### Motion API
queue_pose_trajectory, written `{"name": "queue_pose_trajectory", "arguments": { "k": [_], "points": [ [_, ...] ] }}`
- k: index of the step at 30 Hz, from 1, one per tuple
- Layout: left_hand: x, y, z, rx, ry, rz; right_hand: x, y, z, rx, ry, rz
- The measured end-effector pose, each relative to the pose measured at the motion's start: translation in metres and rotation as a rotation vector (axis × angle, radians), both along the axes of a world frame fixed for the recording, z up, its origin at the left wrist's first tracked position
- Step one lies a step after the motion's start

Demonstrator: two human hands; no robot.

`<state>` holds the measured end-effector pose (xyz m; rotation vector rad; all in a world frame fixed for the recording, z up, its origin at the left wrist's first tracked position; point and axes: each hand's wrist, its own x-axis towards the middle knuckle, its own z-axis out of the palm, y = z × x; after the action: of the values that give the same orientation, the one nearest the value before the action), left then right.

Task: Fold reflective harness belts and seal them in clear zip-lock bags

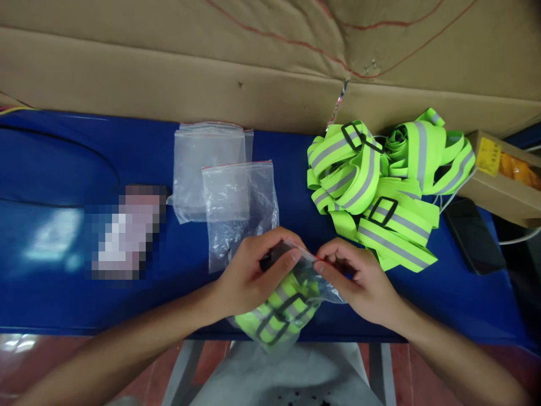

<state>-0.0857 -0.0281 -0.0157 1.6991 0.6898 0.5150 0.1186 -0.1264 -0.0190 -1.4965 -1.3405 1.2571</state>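
My left hand (249,276) and my right hand (359,279) both pinch the top edge of a clear zip bag (291,304) near the front edge of the blue table (84,169). Inside the bag lies a folded neon-green reflective strap with black buckles. The fingertips of both hands meet at the bag's red-lined mouth. A pile of loose neon-green reflective straps (376,186) lies just behind my right hand. Empty clear zip bags (224,192) lie flat behind my left hand.
A blurred-out flat object (124,231) lies on the left of the table. A black phone (473,234) rests at the right, beside a cardboard box (502,180) with orange contents. Brown cardboard sheets (211,67) cover the back.
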Motion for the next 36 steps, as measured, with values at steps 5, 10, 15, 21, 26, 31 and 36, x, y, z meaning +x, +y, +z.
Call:
{"name": "queue_pose_trajectory", "arguments": {
  "k": [5, 10, 15, 21, 26, 31, 36],
  "points": [
    [-0.001, 0.003, 0.001, 0.245, 0.019, 0.016, 0.002, -0.002, -0.004, 0.011, -0.006, 0.003],
    [0.001, 0.002, -0.002, 0.275, 0.060, 0.016, 0.002, -0.002, -0.007, 0.049, -0.031, -0.011],
    [-0.001, 0.000, -0.003, 0.296, 0.013, -0.008, 0.003, -0.004, -0.005, 0.053, -0.042, 0.005],
    [-0.001, 0.000, -0.001, 0.276, -0.012, -0.074, 0.004, -0.006, -0.006, 0.064, -0.048, 0.018],
    [0.001, 0.006, 0.003, 0.144, 0.053, -0.014, 0.005, -0.003, -0.007, 0.043, -0.083, 0.049],
    [0.000, 0.022, -0.002, -0.138, 0.067, 0.050, 0.009, 0.000, -0.006, 0.015, -0.157, 0.005],
    [0.000, 0.031, -0.012, -0.377, 0.011, -0.002, 0.008, 0.000, -0.011, 0.017, -0.151, -0.071]
  ]
}}
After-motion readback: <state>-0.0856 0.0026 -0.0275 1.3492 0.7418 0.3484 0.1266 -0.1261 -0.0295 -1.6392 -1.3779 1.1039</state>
